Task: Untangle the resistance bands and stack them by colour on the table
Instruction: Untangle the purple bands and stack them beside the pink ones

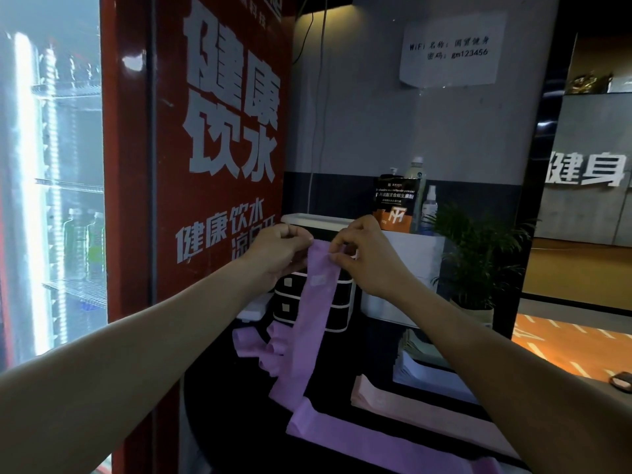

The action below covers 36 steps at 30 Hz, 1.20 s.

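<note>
A purple resistance band (313, 309) hangs down from both my hands, lifted above the dark table (328, 401). My left hand (277, 254) pinches its top edge on the left, and my right hand (362, 258) pinches it on the right. More purple band (270, 347) lies tangled in loops on the table behind the hanging one. Another purple band (359, 436) lies flat along the table's front. A pale pink band (393, 401) lies flat to its right.
A black-and-white drawer box (342, 299) stands behind the bands, with a white box (413, 261), an orange-black pouch (396, 206), bottles and a potted plant (478, 254) to the right. A red poster panel (205, 165) and a glass-door fridge (51, 165) rise at left.
</note>
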Each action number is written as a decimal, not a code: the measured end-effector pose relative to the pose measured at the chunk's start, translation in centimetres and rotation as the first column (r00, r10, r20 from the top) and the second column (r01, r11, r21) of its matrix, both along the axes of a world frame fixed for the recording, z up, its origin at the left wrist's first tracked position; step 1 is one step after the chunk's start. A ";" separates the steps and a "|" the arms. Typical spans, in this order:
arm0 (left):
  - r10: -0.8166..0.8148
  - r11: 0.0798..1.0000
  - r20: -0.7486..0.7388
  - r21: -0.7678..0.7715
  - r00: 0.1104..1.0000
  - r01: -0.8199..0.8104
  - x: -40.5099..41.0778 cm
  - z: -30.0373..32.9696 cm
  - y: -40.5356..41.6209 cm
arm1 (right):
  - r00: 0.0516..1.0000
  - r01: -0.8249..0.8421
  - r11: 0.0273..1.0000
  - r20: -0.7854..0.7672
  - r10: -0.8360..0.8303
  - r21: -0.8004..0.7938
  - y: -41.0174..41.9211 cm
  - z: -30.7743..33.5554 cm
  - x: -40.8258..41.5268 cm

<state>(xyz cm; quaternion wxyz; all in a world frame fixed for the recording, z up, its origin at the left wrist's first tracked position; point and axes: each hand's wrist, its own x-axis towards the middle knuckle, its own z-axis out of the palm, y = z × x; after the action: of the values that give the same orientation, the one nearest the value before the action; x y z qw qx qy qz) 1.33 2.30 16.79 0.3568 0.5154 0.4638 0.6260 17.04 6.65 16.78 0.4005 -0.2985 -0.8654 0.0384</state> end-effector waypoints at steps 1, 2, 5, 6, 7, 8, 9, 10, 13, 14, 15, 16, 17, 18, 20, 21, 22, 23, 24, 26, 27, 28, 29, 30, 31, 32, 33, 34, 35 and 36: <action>0.018 1.000 -0.046 0.014 0.999 -0.017 -0.1 0.0 0.0 | 1.000 0.003 1.000 -0.002 -0.003 -0.007 0.1 0.2 0.0; 0.032 0.999 -0.103 0.030 0.994 -0.029 -0.2 -0.1 0.1 | 1.000 0.001 1.000 0.005 -0.001 -0.009 0.1 0.4 0.0; -0.041 0.997 -0.227 0.051 0.973 0.054 -0.5 -0.7 0.1 | 0.998 -0.059 0.994 -0.022 0.058 -0.086 0.0 1.0 0.0; -0.092 0.994 -0.242 0.034 0.966 0.103 -0.6 -1.0 0.1 | 0.997 -0.071 0.989 -0.043 0.066 -0.129 -0.1 1.2 0.0; -0.139 0.989 -0.262 0.011 0.955 0.147 -0.7 -1.3 0.1 | 0.996 -0.076 0.985 -0.057 0.067 -0.155 -0.2 1.3 -0.1; -0.173 0.984 -0.284 -0.011 0.943 0.177 -0.6 -1.6 0.0 | 0.996 -0.076 0.984 -0.063 0.066 -0.162 -0.3 1.4 -0.1; -0.184 0.982 -0.296 -0.017 0.937 0.187 -0.5 -1.8 -0.1 | 0.996 -0.073 0.983 -0.068 0.062 -0.167 -0.4 1.5 0.0; -0.176 0.983 -0.294 -0.004 0.940 0.183 -0.4 -1.9 -0.1 | 0.996 -0.070 0.982 -0.073 0.058 -0.173 -0.5 1.6 0.0; -0.097 0.990 -0.305 0.068 0.947 0.123 -0.1 -1.5 -0.3 | 0.994 -0.071 0.973 -0.099 0.051 -0.220 -0.7 2.1 0.2; -0.095 0.989 -0.307 0.082 0.947 0.126 0.0 -1.4 -0.4 | 0.993 -0.078 0.967 -0.106 0.054 -0.244 -0.8 2.3 0.3; -0.099 0.987 -0.311 0.091 0.945 0.133 0.1 -1.2 -0.3 | 0.991 -0.089 0.957 -0.116 0.059 -0.275 -0.9 2.5 0.3; -0.100 0.986 -0.317 0.099 0.943 0.138 0.2 -1.0 -0.3 | 0.990 -0.102 0.948 -0.127 0.066 -0.303 -1.0 2.7 0.3; -0.095 0.985 -0.331 0.108 0.939 0.138 0.3 -0.9 -0.4 | 0.988 -0.109 0.941 -0.135 0.069 -0.320 -1.2 2.9 0.3; -0.091 0.984 -0.342 0.115 0.935 0.137 0.5 -0.7 -0.5 | 0.988 -0.105 0.944 -0.137 0.064 -0.313 -1.4 3.1 0.3; -0.095 0.983 -0.346 0.116 0.933 0.143 0.8 -0.6 -0.5 | 0.990 -0.083 0.954 -0.132 0.046 -0.287 -1.6 3.4 0.4; -0.111 0.982 -0.335 0.111 0.936 0.156 0.9 -0.6 -0.6 | 0.991 -0.071 0.958 -0.128 0.036 -0.279 -1.7 3.4 0.4; -0.135 0.980 -0.318 0.096 0.938 0.174 1.1 -0.8 -0.6 | 0.992 -0.055 0.960 -0.125 0.021 -0.275 -1.7 3.4 0.5; -0.163 0.978 -0.306 0.073 0.938 0.194 1.3 -0.9 -0.7 | 0.991 -0.038 0.960 -0.134 0.001 -0.278 -1.6 3.4 0.6; -0.195 0.975 -0.306 0.043 0.932 0.218 1.5 -1.3 -0.7 | 0.988 -0.022 0.958 -0.153 -0.023 -0.286 -1.6 3.3 0.8; -0.246 0.967 -0.347 -0.029 0.905 0.252 2.0 -2.4 -0.6 | 0.973 0.015 0.949 -0.213 -0.086 -0.314 -1.4 2.9 1.5; -0.261 0.964 -0.375 -0.058 0.889 0.259 2.3 -3.2 -0.5 | 0.959 0.035 0.942 -0.254 -0.125 -0.333 -1.2 2.6 2.0; -0.275 0.961 -0.394 -0.081 0.877 0.265 2.4 -4.2 -0.5 | 0.939 0.051 0.930 -0.300 -0.169 -0.364 -1.0 2.3 2.7; -0.293 0.956 -0.409 -0.105 0.864 0.275 2.5 -5.2 -0.5 | 0.910 0.058 0.912 -0.354 -0.216 -0.405 -0.8 1.9 3.5; -0.315 0.949 -0.426 -0.130 0.848 0.288 2.6 -6.2 -0.4 | 0.876 0.064 0.889 -0.400 -0.268 -0.454 -0.6 1.4 4.4; -0.333 0.943 -0.456 -0.155 0.826 0.295 2.6 -7.3 -0.3 | 0.842 0.071 0.865 -0.435 -0.319 -0.497 -0.4 0.9 5.3; -0.347 0.938 -0.492 -0.189 0.798 0.291 2.4 -8.3 -0.2 | 0.810 0.078 0.840 -0.457 -0.367 -0.537 -0.3 0.2 6.3; -0.363 0.932 -0.527 -0.220 0.769 0.289 2.3 -9.2 -0.2 | 0.778 0.075 0.815 -0.478 -0.409 -0.575 -0.3 -0.5 7.2; -0.369 0.929 -0.556 -0.249 0.745 0.274 2.0 -10.1 -0.2 | 0.742 0.066 0.790 -0.499 -0.447 -0.610 -0.4 -1.3 8.1; -0.365 0.929 -0.595 -0.275 0.716 0.246 1.7 -10.8 -0.2 | 0.703 0.056 0.768 -0.520 -0.484 -0.638 -0.3 -2.2 9.1; -0.350 0.934 -0.647 -0.300 0.677 0.196 1.3 -11.5 -0.2 | 0.665 0.047 0.748 -0.539 -0.517 -0.662 -0.4 -3.2 10.0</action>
<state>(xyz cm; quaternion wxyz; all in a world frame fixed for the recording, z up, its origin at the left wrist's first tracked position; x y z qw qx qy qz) 2.66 2.11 5.32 0.2991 0.7350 0.5422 0.2763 27.03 6.26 13.60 0.5800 -0.5096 -0.5301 0.3507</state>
